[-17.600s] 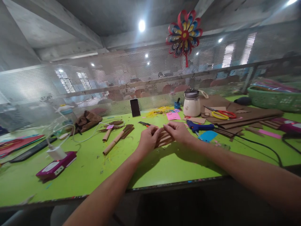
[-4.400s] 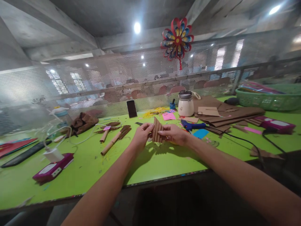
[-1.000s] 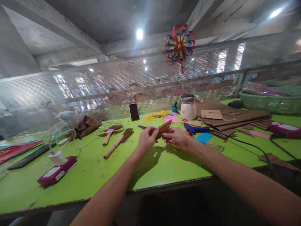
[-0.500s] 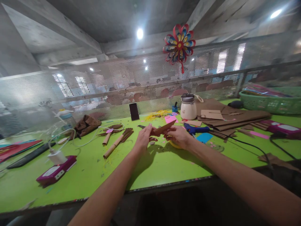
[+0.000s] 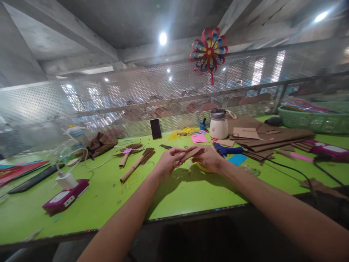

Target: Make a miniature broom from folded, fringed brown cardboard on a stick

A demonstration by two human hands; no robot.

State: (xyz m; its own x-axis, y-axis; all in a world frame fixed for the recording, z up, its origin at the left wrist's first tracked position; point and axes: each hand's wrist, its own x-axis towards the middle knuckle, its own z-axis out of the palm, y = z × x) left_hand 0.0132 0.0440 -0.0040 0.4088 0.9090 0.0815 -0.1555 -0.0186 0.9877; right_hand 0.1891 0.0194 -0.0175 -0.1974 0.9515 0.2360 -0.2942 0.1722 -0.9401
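Note:
My left hand (image 5: 167, 162) and my right hand (image 5: 207, 157) meet just above the middle of the green table (image 5: 89, 196). Both pinch a folded brown paper fan piece (image 5: 190, 153), pressed nearly flat and mostly hidden by my fingers. A yellow tape roll (image 5: 201, 167) lies on the table just under my right hand. Two finished brown paper brooms (image 5: 135, 162) with rolled handles lie to the left of my hands.
A blue glue gun (image 5: 227, 149), a white jar (image 5: 219, 124), stacked brown card sheets (image 5: 272, 134) and a green basket (image 5: 313, 119) stand to the right. A phone (image 5: 156, 128) leans on the mesh screen. A magenta box (image 5: 65, 196), charger and cables sit left.
The brown fan piece has been folded tighter and lowered between my hands; it stuck out up and right half a second ago and now hardly shows.

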